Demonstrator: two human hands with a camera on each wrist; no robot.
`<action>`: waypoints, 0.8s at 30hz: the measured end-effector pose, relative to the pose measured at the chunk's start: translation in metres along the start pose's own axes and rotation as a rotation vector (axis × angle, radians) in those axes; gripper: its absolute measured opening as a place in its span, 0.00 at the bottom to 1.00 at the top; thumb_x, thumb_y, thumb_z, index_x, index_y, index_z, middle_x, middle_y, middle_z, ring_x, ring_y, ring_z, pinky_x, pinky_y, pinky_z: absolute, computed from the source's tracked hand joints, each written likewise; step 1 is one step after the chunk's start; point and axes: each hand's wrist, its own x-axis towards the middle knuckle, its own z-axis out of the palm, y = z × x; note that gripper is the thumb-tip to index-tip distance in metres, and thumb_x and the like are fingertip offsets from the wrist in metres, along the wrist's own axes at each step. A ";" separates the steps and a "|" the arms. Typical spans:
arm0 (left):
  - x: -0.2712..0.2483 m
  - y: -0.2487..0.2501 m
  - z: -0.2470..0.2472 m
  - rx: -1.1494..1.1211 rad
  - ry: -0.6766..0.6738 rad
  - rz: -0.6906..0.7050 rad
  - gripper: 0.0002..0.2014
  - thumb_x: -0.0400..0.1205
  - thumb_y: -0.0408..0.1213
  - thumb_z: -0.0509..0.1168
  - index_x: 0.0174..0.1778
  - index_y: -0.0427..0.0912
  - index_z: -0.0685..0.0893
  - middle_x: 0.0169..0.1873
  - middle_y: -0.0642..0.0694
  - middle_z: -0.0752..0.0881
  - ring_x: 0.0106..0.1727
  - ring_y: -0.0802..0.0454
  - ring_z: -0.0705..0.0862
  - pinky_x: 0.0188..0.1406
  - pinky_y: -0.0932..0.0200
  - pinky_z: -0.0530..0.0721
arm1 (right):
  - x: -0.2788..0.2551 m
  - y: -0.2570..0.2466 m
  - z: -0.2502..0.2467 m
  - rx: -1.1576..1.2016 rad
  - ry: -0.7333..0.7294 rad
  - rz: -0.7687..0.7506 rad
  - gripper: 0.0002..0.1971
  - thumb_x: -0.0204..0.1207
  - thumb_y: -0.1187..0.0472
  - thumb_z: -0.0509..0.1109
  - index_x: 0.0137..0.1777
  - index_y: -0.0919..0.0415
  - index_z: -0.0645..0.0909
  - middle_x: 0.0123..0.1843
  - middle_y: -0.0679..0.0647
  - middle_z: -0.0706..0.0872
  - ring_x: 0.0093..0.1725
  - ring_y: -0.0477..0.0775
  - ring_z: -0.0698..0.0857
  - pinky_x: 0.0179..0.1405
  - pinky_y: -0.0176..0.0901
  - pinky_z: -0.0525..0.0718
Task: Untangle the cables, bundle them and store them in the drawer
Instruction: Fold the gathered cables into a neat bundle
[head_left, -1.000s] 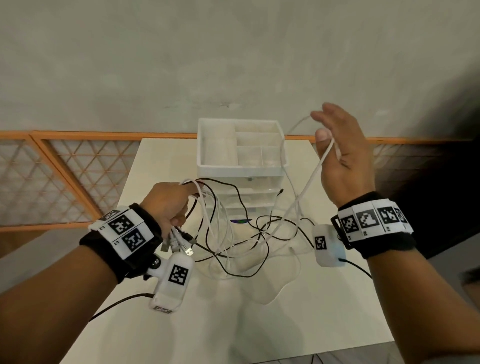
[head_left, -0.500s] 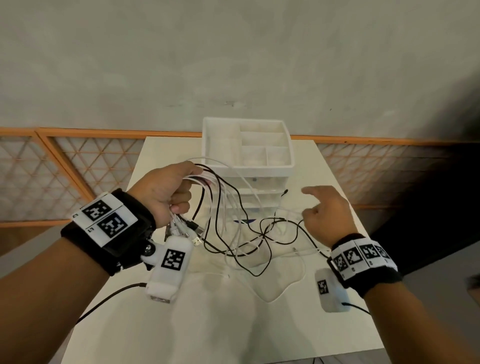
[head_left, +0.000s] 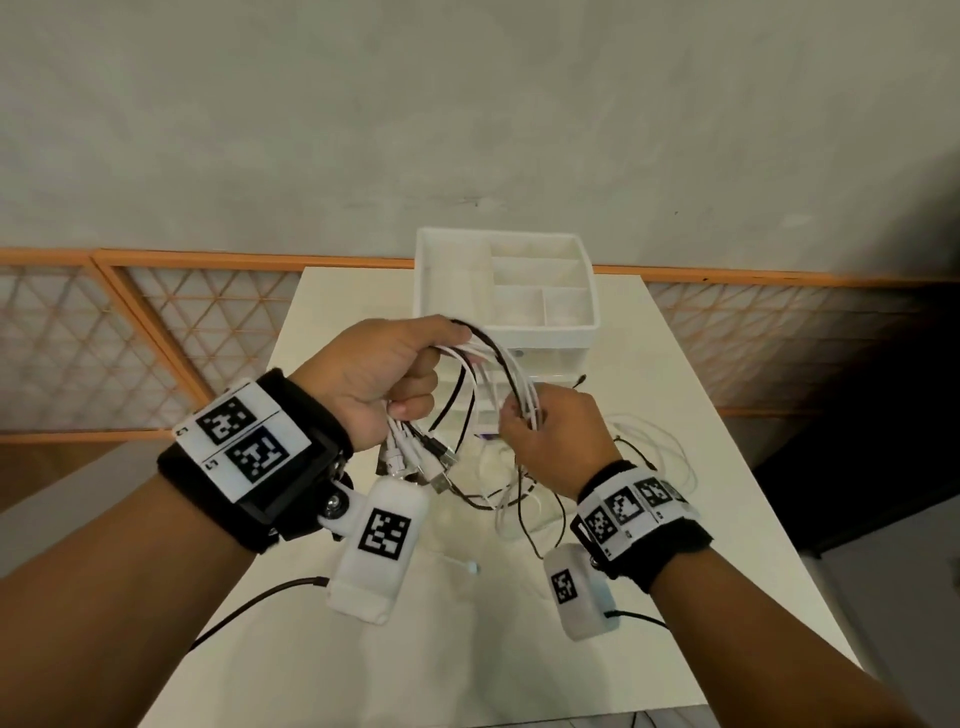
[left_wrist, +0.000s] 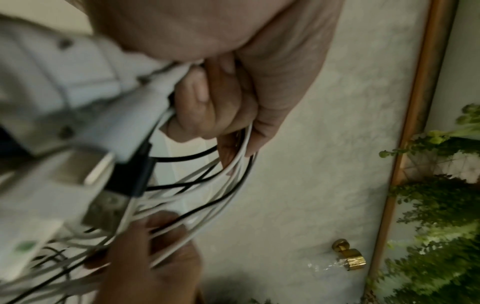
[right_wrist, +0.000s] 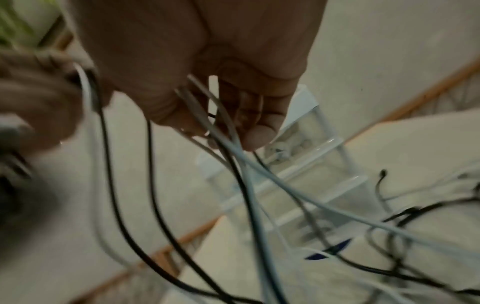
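**A:** Where is the work right now?

**B:** At the cables, a mix of white and black strands arching across the middle of the head view. The left hand is closed in a fist round one gathered end, and the plugs hang in a cluster just below it. The right hand, slightly lower and to the right, is curled round the same strands where they come down.

**B:** The rest of the tangle trails onto the table towards the lower right, in front of the drawer unit at upper centre.

**A:** How should this step be done well?

**B:** My judgement: keep the left fist firm as the anchor and let the right hand slide along loosely, so the strands comb straight. A hard pull would likely tighten the crossings lying on the table. Free any snag before winding further.

**A:** Counts?

**B:** Two hands, both gripping cable. One drawer unit, its top tray showing about five compartments. The drawers below it are mostly hidden behind the hands, so I can't count them.

**A:** And the cables?

**B:** Several white, at least two black. They overlap too much for an exact number. Roughly five or six plugs, blurred together.
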 end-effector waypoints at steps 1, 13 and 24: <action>-0.001 0.004 -0.001 -0.023 0.002 0.024 0.09 0.80 0.33 0.70 0.36 0.45 0.78 0.14 0.55 0.59 0.14 0.57 0.53 0.13 0.66 0.52 | 0.001 0.007 0.001 -0.081 0.036 0.039 0.12 0.77 0.57 0.70 0.32 0.54 0.77 0.28 0.47 0.79 0.28 0.45 0.77 0.29 0.38 0.72; 0.005 0.035 -0.018 -0.144 0.123 0.214 0.05 0.81 0.37 0.67 0.46 0.40 0.87 0.14 0.55 0.56 0.15 0.56 0.51 0.13 0.64 0.52 | 0.002 0.106 -0.029 -0.200 -0.070 0.592 0.15 0.83 0.57 0.62 0.63 0.60 0.85 0.58 0.63 0.90 0.59 0.67 0.87 0.61 0.56 0.85; 0.021 -0.001 -0.016 -0.179 0.167 0.121 0.10 0.83 0.37 0.66 0.59 0.43 0.86 0.16 0.54 0.57 0.16 0.55 0.53 0.14 0.66 0.53 | -0.002 0.092 -0.078 -0.443 0.155 0.265 0.19 0.82 0.45 0.61 0.60 0.58 0.84 0.60 0.62 0.87 0.62 0.65 0.84 0.65 0.53 0.79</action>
